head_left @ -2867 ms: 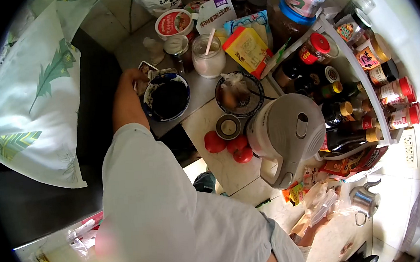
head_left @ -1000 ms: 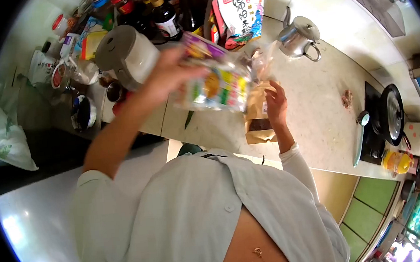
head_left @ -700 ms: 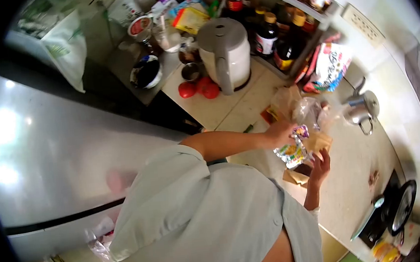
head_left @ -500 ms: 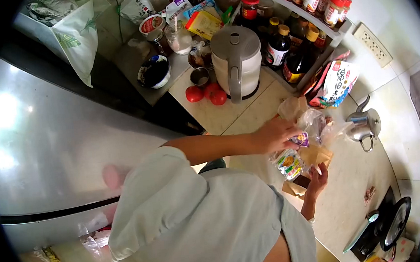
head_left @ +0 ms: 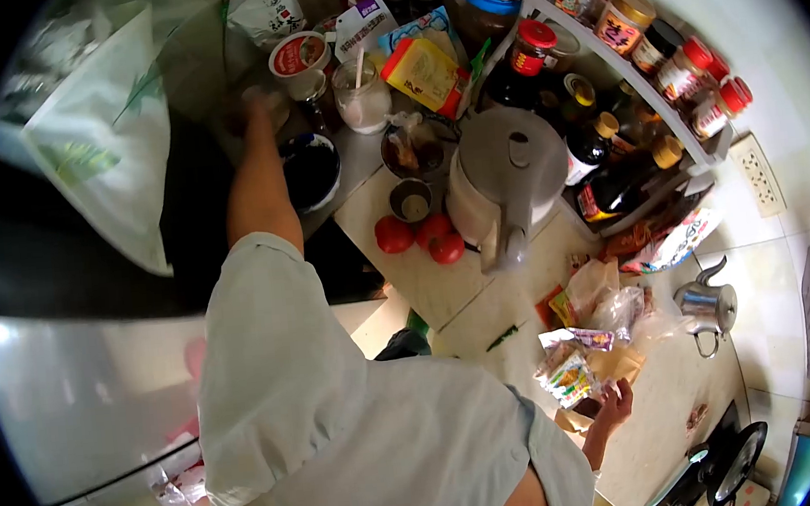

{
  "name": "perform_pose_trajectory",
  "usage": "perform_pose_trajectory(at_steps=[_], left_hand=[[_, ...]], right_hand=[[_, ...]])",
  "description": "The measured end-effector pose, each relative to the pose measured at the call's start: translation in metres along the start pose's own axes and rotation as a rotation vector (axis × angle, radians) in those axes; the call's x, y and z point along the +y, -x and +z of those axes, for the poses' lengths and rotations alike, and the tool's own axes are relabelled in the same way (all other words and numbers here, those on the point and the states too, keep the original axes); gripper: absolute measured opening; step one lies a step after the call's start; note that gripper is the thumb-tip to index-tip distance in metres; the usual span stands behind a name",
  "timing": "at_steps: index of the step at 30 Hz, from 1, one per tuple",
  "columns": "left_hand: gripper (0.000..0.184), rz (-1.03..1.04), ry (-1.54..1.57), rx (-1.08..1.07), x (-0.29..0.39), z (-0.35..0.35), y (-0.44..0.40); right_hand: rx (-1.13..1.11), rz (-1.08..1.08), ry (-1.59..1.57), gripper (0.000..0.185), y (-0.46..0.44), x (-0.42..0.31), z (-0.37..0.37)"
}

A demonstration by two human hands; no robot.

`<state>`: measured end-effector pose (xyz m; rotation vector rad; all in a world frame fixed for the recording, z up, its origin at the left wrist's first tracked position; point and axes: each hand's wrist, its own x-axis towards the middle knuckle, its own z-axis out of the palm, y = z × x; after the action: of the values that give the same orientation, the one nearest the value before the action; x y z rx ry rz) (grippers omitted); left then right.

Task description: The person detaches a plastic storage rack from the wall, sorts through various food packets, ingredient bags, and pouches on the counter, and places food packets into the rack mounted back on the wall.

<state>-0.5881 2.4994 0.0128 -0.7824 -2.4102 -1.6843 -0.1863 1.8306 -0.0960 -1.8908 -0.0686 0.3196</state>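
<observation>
My left hand (head_left: 259,105) reaches to the far left corner of the counter, beside a dark-filled bowl (head_left: 312,171) and near a red-lidded tub (head_left: 299,56). Its fingers are blurred against the clutter, and I cannot see what they touch. At the lower right, my right hand (head_left: 615,405) has its fingers bent at the edge of a brown paper bag (head_left: 624,363). A colourful food packet (head_left: 568,379) lies on that bag, just left of the fingers. Above it is a purple and white sachet (head_left: 591,338), and crumpled clear plastic bags (head_left: 619,311) lie behind.
A large electric kettle (head_left: 505,182) stands mid-counter, with red tomatoes (head_left: 394,235) and a metal cup (head_left: 411,199) beside it. A rack (head_left: 619,61) holds jars and bottles. A steel pot (head_left: 707,308) is on the right. A green chili (head_left: 502,338) lies on the counter.
My left hand has left the packets and swung across to the far left corner. The purple sachet now lies by the food packet. My right hand stays by the paper bag; the view has shifted.
</observation>
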Motion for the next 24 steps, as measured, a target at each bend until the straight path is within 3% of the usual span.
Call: perform_pose_trajectory(at_steps=[4, 5, 6, 8, 10, 11, 13, 15, 16, 18, 19, 21, 22, 24], left_hand=[[0.078, -0.333, -0.235, -0.866, -0.093, 0.095, -0.069], [0.078, -0.335, -0.235, -0.878, -0.084, 0.089, -0.058], [0.071, -0.362, 0.060, -0.891, -0.058, 0.052, -0.034], [0.064, -0.394, 0.350, -0.901, -0.049, 0.045, -0.019], [0.054, -0.063, -0.170, -0.702, -0.060, 0.065, -0.031], [0.054, -0.066, -0.175, -0.712, -0.078, 0.085, -0.048], [0.068, -0.247, 0.204, -0.614, -0.112, 0.122, -0.081], [0.045, -0.256, 0.139, -0.347, -0.042, 0.061, -0.056], [0.045, -0.258, 0.149, -0.349, -0.026, 0.052, -0.058], [0.040, -0.275, 0.589, -0.111, 0.000, 0.036, -0.058], [0.040, -0.274, 0.601, -0.114, 0.017, 0.029, -0.057], [0.036, -0.337, 1.020, -0.098, 0.055, 0.012, -0.046], [0.036, -0.337, 1.032, -0.109, 0.078, -0.013, -0.029], [0.034, -0.361, 1.183, -0.419, 0.119, -0.067, 0.020]], right_hand=[[0.048, 0.006, 0.100, 0.034, 0.003, 0.005, 0.004], [0.055, 0.022, 0.134, 0.033, 0.008, -0.003, 0.010], [0.066, 0.022, 0.141, 0.033, 0.008, -0.002, 0.013], [0.009, -0.016, 0.171, 0.033, 0.012, -0.002, 0.017], [0.021, -0.033, 0.172, 0.032, 0.016, -0.006, 0.023], [0.014, -0.047, 0.187, 0.032, 0.019, -0.012, 0.026], [0.006, -0.085, 0.197, 0.031, 0.021, -0.013, 0.022], [0.031, -0.071, 0.170, 0.031, 0.016, -0.003, 0.013], [0.052, -0.047, 0.142, 0.030, 0.014, 0.000, 0.008], [0.050, -0.068, 0.136, 0.030, 0.011, -0.004, 0.001], [0.054, -0.074, 0.148, 0.030, 0.010, -0.009, 0.001], [0.034, -0.126, 0.151, 0.027, -0.002, 0.010, -0.018], [0.012, -0.178, 0.112, 0.028, -0.006, 0.011, -0.023], [-0.006, -0.197, 0.090, 0.029, -0.009, 0.005, -0.033]])
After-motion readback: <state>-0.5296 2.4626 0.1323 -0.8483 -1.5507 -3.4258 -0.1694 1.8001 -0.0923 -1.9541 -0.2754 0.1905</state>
